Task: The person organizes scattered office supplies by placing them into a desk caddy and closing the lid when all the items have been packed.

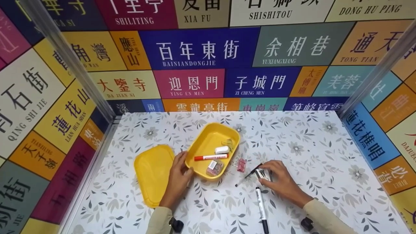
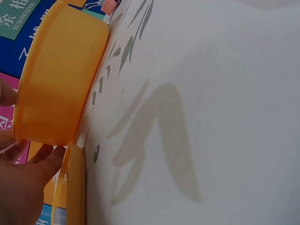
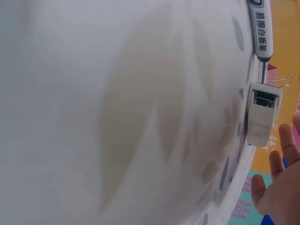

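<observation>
My left hand (image 1: 179,172) grips the near left corner of a yellow plastic box (image 1: 202,136), seen from its side in the left wrist view. Inside lie a red-capped marker (image 1: 211,157), a white rounded item (image 1: 222,149), a yellowish binder clip (image 1: 230,143) and a small clear pack (image 1: 214,167). On the right, my right hand (image 1: 279,178) spreads its fingers around a small white block with a dark slot (image 3: 261,115); the right wrist view shows a gap between visible fingers and block. Beside it are a black pen (image 1: 248,175) and a pink binder clip (image 1: 241,165).
A yellow lid (image 1: 152,175) lies left of the box, partly behind my left forearm. Nearer me lies a black-and-white whiteboard marker (image 1: 261,208). The table (image 1: 312,130) has a leaf-patterned white cover, with sign-printed walls (image 1: 201,48) behind and at both sides.
</observation>
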The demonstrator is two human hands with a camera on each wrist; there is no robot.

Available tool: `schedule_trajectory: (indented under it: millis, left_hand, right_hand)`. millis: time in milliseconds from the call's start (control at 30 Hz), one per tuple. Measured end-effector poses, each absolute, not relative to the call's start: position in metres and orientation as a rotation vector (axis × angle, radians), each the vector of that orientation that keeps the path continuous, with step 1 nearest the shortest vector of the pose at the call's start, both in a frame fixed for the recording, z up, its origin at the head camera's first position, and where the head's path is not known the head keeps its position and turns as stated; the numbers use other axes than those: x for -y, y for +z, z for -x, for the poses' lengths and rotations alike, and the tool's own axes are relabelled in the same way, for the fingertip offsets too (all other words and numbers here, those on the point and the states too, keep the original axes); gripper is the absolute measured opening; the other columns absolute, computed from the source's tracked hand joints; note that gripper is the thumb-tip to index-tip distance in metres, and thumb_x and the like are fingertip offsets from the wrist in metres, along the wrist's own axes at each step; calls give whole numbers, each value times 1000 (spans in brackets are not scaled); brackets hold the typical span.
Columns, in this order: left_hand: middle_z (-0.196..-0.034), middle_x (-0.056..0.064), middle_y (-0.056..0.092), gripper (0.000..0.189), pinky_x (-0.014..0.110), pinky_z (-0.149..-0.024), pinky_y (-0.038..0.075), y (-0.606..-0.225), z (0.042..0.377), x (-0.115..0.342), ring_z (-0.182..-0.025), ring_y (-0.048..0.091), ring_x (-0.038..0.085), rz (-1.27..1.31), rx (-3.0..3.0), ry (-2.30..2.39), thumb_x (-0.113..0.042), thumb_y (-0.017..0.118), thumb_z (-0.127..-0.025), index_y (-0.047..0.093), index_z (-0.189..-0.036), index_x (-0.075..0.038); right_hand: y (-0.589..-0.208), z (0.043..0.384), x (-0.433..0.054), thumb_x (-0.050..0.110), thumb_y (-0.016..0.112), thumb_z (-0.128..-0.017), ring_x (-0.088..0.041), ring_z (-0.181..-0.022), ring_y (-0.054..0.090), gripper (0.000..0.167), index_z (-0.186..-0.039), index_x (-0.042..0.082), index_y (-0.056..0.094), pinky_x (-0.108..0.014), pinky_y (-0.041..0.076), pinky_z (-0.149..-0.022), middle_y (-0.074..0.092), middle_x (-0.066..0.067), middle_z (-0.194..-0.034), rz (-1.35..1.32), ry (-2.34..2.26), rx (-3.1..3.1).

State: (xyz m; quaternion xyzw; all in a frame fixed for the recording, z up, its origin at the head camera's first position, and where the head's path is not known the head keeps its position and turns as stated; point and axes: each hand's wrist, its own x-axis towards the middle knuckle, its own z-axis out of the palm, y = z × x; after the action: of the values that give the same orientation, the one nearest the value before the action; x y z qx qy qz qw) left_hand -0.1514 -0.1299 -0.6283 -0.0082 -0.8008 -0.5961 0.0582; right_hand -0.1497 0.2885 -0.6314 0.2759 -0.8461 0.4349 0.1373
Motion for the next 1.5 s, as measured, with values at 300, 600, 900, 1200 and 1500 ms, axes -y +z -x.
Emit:
schedule_trajectory:
  millis: [300,600,900,1200,1500]
  left_hand:
    - [-176,11,36,73,41,-127,42,-630,150,132,-157,46,29,33,2423,-1814,-3,66,-100,43,-168,-6]
    - [-171,12,41,70,47,-124,46,-631,150,132,-150,53,38,90,2384,-1809,2,65,-99,46,-166,-3]
    - [-173,13,39,71,46,-125,45,-629,150,132,-153,50,32,71,2415,-1789,-1,66,-99,45,-167,-5]
    - [-174,12,37,72,46,-127,43,-630,151,131,-156,47,32,62,2413,-1814,-2,65,-99,43,-168,-4]
    - [-172,13,40,70,46,-125,45,-631,152,131,-152,51,33,65,2397,-1806,-1,66,-100,45,-167,-3]
  right_hand:
    - [-638,147,-294,1,98,-76,-26,-119,57,52,-123,-4,76,-10,35,-110,73,-13,-122,-752,1240,2438]
    - [-641,142,-296,6,98,-79,-22,-120,54,52,-125,-1,75,-9,34,-106,71,-9,-127,-640,1239,2526]
    - [-639,139,-297,11,98,-80,-27,-124,54,56,-129,-1,74,-9,32,-109,69,-10,-131,-573,1249,2587]
    - [-640,137,-299,19,99,-79,-37,-129,53,66,-135,-1,70,-18,32,-114,66,-14,-136,-539,1207,2695]
    - [-637,137,-303,28,97,-83,-40,-138,50,74,-144,0,65,-64,39,-119,61,-17,-146,-530,1213,2792]
